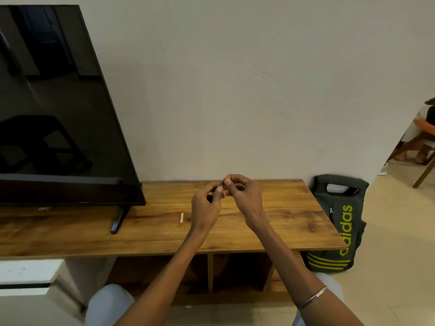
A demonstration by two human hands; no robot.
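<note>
Grips over bench [282,208]: left grip [206,205] and right grip [244,196] both pinch 1 small black item [222,184]; orange strip [181,218] lies nearby.

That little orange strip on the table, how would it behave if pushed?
The orange strip looks thin and flat, so probably light and likely to slide on the smooth wooden table, not roll. Lying flush, it may be fiddly to pinch up.

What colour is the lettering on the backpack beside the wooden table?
Yellow-green, on the dark grey backpack; the head view shows it.
</note>
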